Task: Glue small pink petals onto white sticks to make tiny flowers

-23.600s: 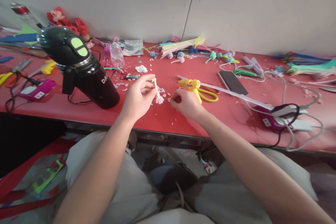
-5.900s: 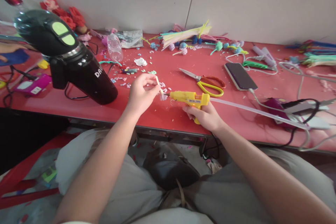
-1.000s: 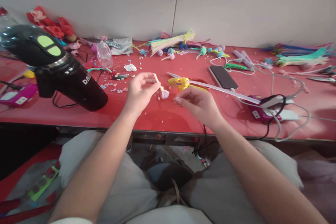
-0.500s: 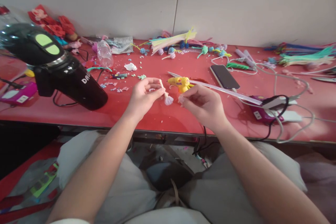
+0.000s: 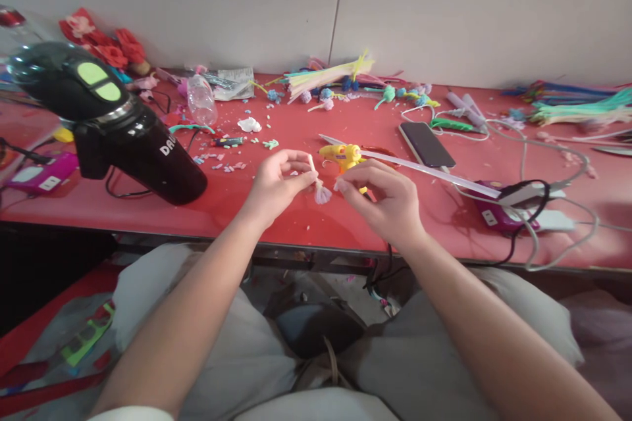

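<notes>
Between thumb and fingers, my left hand pinches a small pale piece with a lilac fan-shaped end hanging down. My right hand is just to the right, its thumb and forefinger pressed together on a tiny whitish bit too small to name. A short gap separates the two hands. Behind them a yellow glue gun lies on the red table, with a long translucent glue stick reaching right from it. Scissors are partly hidden behind the glue gun.
A large black bottle leans at the left. Pipe cleaners and pompom pieces lie along the wall. A phone, cables and a purple power strip are at the right. A clear plastic bottle stands behind small scraps.
The whole view has shifted slightly. My right hand has come a little closer to the fan-shaped piece; both hands keep their pinch.
</notes>
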`<act>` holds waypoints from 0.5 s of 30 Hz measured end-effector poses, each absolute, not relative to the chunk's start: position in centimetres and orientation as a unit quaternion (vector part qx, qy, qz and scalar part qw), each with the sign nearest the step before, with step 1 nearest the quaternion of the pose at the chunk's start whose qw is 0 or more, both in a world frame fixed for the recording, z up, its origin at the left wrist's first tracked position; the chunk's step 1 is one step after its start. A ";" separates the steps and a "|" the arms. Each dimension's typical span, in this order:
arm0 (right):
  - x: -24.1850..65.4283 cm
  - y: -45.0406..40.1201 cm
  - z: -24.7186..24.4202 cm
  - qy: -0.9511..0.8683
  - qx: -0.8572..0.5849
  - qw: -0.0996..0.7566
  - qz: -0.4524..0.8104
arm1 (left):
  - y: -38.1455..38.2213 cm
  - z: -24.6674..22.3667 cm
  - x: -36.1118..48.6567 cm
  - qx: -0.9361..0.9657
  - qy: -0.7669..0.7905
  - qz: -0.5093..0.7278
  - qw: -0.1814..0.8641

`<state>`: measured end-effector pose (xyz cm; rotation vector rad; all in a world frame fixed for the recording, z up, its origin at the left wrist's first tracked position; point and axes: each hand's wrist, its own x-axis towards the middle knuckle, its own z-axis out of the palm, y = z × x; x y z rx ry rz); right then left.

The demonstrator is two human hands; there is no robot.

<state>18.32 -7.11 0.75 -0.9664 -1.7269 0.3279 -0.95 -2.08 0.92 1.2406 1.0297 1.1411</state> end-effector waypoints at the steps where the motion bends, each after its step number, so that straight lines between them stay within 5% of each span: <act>1: 18.2 -7.1 0.8 -0.728 -0.402 0.538 0.139 | -2.1 1.0 -0.9 0.524 0.435 0.481 0.552; 15: 18.0 -7.3 0.3 -0.667 -0.444 0.525 0.288 | -2.4 1.4 -0.5 0.530 0.432 0.445 0.578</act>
